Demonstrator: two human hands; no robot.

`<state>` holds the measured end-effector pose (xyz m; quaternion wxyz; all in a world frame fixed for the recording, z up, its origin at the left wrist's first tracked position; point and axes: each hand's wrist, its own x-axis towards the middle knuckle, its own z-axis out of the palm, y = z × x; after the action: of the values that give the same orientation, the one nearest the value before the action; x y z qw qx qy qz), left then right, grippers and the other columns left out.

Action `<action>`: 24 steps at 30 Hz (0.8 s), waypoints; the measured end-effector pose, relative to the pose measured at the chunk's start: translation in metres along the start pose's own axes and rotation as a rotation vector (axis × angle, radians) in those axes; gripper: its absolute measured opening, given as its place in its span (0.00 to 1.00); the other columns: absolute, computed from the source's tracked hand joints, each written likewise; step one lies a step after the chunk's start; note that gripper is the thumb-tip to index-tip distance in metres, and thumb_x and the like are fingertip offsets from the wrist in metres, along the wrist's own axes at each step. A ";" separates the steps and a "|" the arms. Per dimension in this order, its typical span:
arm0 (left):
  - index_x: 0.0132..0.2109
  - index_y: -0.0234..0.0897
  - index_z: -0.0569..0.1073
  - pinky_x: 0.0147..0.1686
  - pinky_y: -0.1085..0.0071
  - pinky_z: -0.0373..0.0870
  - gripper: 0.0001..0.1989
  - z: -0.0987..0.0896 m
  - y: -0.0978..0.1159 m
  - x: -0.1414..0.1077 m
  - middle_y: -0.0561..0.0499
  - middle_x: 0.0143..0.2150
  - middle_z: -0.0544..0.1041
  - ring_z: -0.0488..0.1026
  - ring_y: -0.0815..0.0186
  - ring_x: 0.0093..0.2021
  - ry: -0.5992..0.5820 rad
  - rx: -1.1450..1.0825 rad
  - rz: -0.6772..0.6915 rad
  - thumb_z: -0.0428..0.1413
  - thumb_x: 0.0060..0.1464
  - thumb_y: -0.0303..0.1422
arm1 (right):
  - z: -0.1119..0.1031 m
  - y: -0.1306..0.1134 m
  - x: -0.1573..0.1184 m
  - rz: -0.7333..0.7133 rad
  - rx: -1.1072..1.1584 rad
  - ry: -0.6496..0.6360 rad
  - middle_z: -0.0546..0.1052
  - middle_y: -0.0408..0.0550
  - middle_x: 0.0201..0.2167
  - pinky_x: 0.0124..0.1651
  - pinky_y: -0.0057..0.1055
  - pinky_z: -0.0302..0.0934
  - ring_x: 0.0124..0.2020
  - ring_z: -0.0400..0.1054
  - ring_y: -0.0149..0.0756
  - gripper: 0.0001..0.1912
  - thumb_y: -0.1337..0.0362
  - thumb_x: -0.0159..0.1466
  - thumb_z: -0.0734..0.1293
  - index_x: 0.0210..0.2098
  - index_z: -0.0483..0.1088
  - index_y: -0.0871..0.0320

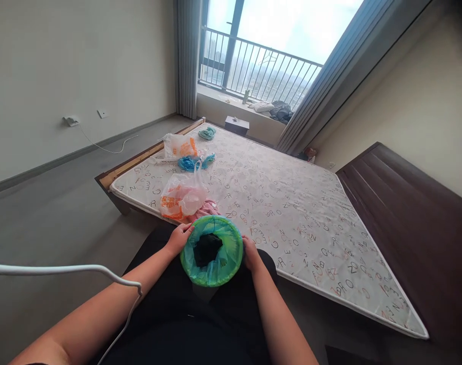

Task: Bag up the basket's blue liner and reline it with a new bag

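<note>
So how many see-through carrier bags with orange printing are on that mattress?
2: the near bag lies on the mattress beyond the green-rimmed bin; the far bag lies farther back, past the crumpled blue plastic. Others could be hidden underneath.

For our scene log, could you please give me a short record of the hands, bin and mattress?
Left hand: grips the green bin at its rim
Right hand: holds the opposite side
Bin contents: blue liner bag; something black inside, unclear what
Mattress: letter-printed, with carrier bags and pink cloth on it
</note>
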<state>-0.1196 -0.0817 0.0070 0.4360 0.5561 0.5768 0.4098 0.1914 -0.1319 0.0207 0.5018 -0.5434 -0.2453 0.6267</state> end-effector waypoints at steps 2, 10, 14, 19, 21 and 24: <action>0.51 0.32 0.83 0.49 0.59 0.71 0.28 -0.003 -0.001 0.000 0.41 0.43 0.81 0.77 0.53 0.45 -0.026 0.033 0.031 0.56 0.57 0.50 | 0.001 0.001 0.001 0.003 -0.017 -0.004 0.74 0.37 0.23 0.29 0.28 0.62 0.25 0.67 0.32 0.13 0.59 0.50 0.73 0.31 0.69 0.54; 0.57 0.39 0.81 0.43 0.63 0.69 0.28 -0.005 0.003 0.000 0.49 0.33 0.74 0.73 0.58 0.37 -0.083 0.168 0.133 0.54 0.59 0.51 | -0.007 0.000 0.001 -0.128 0.001 0.098 0.77 0.39 0.27 0.30 0.29 0.63 0.26 0.69 0.32 0.18 0.55 0.51 0.76 0.38 0.70 0.52; 0.57 0.37 0.81 0.45 0.64 0.70 0.28 -0.002 0.000 0.000 0.48 0.35 0.75 0.75 0.58 0.40 -0.116 0.162 0.146 0.53 0.61 0.51 | -0.012 0.001 -0.002 -0.295 0.085 0.262 0.78 0.39 0.31 0.33 0.29 0.67 0.29 0.71 0.32 0.18 0.54 0.52 0.76 0.39 0.71 0.50; 0.57 0.36 0.80 0.54 0.60 0.69 0.28 0.002 -0.005 -0.003 0.43 0.44 0.81 0.76 0.54 0.48 -0.170 0.060 0.115 0.54 0.60 0.50 | -0.012 0.013 -0.002 -0.080 0.051 0.234 0.79 0.43 0.29 0.34 0.33 0.69 0.29 0.73 0.36 0.23 0.54 0.47 0.79 0.36 0.68 0.52; 0.57 0.38 0.81 0.55 0.59 0.69 0.27 0.004 -0.005 -0.005 0.43 0.45 0.82 0.77 0.53 0.49 -0.179 0.016 0.107 0.55 0.60 0.50 | -0.012 0.013 0.000 0.019 -0.046 0.166 0.78 0.42 0.26 0.31 0.34 0.68 0.27 0.72 0.37 0.24 0.54 0.47 0.79 0.38 0.68 0.52; 0.58 0.39 0.80 0.55 0.59 0.70 0.27 0.005 -0.002 -0.006 0.43 0.45 0.82 0.77 0.52 0.49 -0.185 -0.008 0.128 0.55 0.60 0.50 | -0.009 -0.001 0.007 0.090 -0.159 0.090 0.78 0.44 0.26 0.31 0.37 0.68 0.27 0.72 0.39 0.26 0.55 0.46 0.79 0.41 0.69 0.53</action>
<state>-0.1152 -0.0883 0.0042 0.4626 0.6256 0.4954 0.3861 0.2010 -0.1272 0.0155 0.4391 -0.6194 -0.2470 0.6021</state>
